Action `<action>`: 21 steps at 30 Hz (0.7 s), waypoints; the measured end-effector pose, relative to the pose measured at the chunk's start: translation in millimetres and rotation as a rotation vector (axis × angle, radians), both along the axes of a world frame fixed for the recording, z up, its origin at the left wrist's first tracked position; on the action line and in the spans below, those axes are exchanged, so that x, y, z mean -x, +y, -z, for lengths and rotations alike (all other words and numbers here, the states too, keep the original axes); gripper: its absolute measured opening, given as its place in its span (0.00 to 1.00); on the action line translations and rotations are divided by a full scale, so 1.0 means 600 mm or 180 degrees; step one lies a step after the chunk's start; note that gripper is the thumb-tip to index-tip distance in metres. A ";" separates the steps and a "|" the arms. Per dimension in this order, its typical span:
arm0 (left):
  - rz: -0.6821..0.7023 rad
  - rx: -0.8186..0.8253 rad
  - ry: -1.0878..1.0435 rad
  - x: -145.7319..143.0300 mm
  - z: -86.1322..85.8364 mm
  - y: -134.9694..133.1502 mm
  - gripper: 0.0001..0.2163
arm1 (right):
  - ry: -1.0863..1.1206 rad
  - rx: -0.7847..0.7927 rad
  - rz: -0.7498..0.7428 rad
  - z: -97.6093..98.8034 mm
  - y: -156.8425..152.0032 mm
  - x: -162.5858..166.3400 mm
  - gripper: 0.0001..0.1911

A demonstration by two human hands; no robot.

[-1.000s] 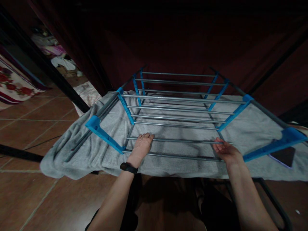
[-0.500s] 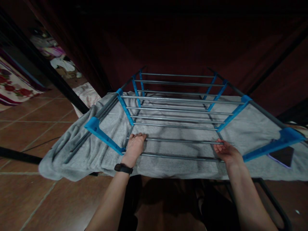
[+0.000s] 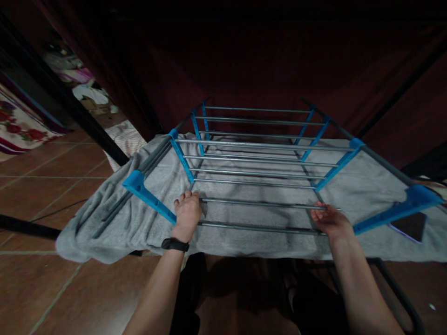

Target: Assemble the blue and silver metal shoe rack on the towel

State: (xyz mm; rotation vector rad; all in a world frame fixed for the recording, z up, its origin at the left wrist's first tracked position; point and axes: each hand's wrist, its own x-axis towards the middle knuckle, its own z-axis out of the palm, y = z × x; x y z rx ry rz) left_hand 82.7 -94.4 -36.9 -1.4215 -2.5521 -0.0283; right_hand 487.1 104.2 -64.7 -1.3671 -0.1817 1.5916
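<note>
A rack of grey metal rods and blue plastic side brackets (image 3: 337, 168) lies on a grey blanket (image 3: 240, 244). My left hand (image 3: 187, 211), with a dark band at the wrist, is curled over the left end of a loose-looking metal rod (image 3: 258, 204). That end is hidden under the fingers. My right hand (image 3: 328, 217), palm turned up, grips the same rod near its right end, which sticks out past the fingers. Nearer to me, the front crossbar (image 3: 261, 227) runs between the two lowest bracket ends; both hands partly cover its ends.
A phone (image 3: 409, 227) lies on the blanket beyond the right blue corner piece (image 3: 421, 197). Dark metal posts (image 3: 101, 132) stand at the left. Behind the rack rises a dark red panel (image 3: 251, 70). Brown floor tiles (image 3: 38, 279) show at the left.
My left hand has slid a little left along the rod, towards its end and the left bracket. The right hand and the rack have hardly moved.
</note>
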 end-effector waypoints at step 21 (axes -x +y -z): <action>-0.0225 -0.0096 -0.0206 0.024 -0.005 -0.004 0.17 | 0.0437 -0.0080 0.0402 -0.016 -0.020 0.006 0.24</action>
